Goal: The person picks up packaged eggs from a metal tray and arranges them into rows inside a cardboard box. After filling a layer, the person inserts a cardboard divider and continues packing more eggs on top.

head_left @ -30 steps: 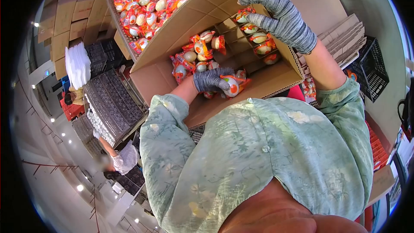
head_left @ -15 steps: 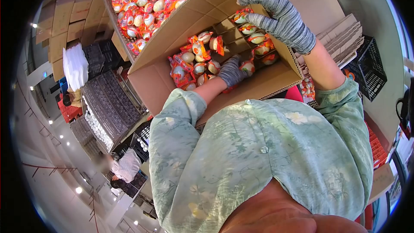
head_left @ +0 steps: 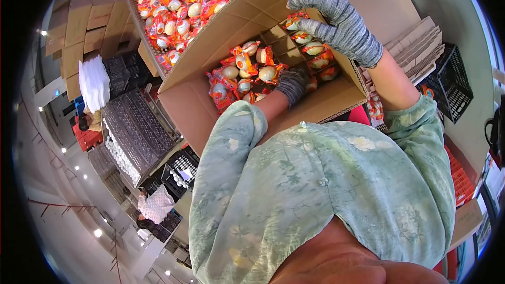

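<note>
An open cardboard box stands tilted before me. A loose heap of eggs in clear and red-orange wrappers lies in its left part. On the right, a row of wrapped eggs sits beside a cardboard divider grid. My left hand, in a grey knit glove, reaches into the box between heap and row; its fingers point down and are hidden, so any grip cannot be seen. At the box's upper right rim, my right hand, gloved alike, rests with thumb and fingers spread.
A large tray of wrapped eggs lies behind the box. Flat cardboard pieces and a black crate are at right. Stacked cartons, grey trays and a person in a light top are at left.
My left hand has shifted slightly up and right inside the box, and a pale wrapped egg now shows just left of it. My right hand has stayed almost still.
</note>
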Motion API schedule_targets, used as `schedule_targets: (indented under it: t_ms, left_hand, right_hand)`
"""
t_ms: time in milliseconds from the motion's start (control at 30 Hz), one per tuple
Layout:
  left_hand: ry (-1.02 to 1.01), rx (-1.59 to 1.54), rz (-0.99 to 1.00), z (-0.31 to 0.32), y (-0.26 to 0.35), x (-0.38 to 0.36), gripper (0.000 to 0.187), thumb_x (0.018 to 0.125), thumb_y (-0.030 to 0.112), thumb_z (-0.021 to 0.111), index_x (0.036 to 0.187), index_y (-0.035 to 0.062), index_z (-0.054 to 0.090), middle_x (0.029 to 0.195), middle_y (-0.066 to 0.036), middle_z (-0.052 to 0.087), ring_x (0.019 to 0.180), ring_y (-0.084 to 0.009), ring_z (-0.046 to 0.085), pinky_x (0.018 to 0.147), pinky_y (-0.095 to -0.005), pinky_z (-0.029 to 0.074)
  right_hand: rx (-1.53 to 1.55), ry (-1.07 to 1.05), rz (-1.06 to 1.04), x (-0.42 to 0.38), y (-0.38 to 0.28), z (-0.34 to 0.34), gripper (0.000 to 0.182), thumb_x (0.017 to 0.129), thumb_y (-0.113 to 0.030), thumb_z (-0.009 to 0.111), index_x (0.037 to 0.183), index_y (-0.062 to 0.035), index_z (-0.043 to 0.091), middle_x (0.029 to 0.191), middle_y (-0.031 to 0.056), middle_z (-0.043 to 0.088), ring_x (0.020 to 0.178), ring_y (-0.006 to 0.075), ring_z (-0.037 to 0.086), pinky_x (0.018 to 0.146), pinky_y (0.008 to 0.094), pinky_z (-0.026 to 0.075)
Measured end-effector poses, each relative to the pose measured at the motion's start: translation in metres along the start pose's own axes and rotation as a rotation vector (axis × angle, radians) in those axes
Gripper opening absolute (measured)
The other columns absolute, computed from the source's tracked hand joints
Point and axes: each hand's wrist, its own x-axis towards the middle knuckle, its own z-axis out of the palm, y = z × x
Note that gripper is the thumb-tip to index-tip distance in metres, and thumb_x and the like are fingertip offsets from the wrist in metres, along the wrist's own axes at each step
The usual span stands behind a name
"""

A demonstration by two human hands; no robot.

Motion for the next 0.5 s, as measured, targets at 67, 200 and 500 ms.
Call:
schedule_targets:
  t_ms: [67, 200, 500]
  left_hand:
    - [-0.015, 0.010, -0.002, 0.021, -0.005, 0.019, 0.048, 0.082, 0.049, 0.055, 0.115, 0.0148, 0.063, 0.112, -0.013, 0.062, 0.104, -0.0320, 0.059, 0.086, -0.0441, 0.047]
    - [-0.092, 0.009, -0.057, 0.004, 0.002, 0.019, 0.043, 0.082, 0.047, 0.054, 0.111, 0.0174, 0.065, 0.114, -0.012, 0.062, 0.105, -0.0291, 0.060, 0.085, -0.0453, 0.048]
    - [-0.101, 0.015, -0.056, -0.009, 0.006, 0.022, 0.044, 0.079, 0.047, 0.056, 0.109, 0.0160, 0.066, 0.106, -0.015, 0.065, 0.101, -0.0294, 0.062, 0.082, -0.0452, 0.049]
  right_hand:
    - [0.012, 0.010, 0.008, 0.001, 0.001, -0.001, 0.034, 0.078, -0.011, 0.071, 0.111, -0.0108, 0.063, 0.118, 0.0051, 0.059, 0.125, 0.0251, 0.042, 0.105, 0.0376, 0.034]
    - [-0.004, -0.011, 0.009, 0.000, -0.001, -0.002, 0.034, 0.078, -0.011, 0.071, 0.111, -0.0112, 0.063, 0.118, 0.0047, 0.059, 0.126, 0.0253, 0.042, 0.105, 0.0378, 0.034]
    - [-0.011, 0.002, 0.001, 0.002, 0.001, -0.001, 0.033, 0.078, -0.012, 0.071, 0.111, -0.0116, 0.063, 0.115, 0.0037, 0.060, 0.125, 0.0255, 0.043, 0.105, 0.0382, 0.034]
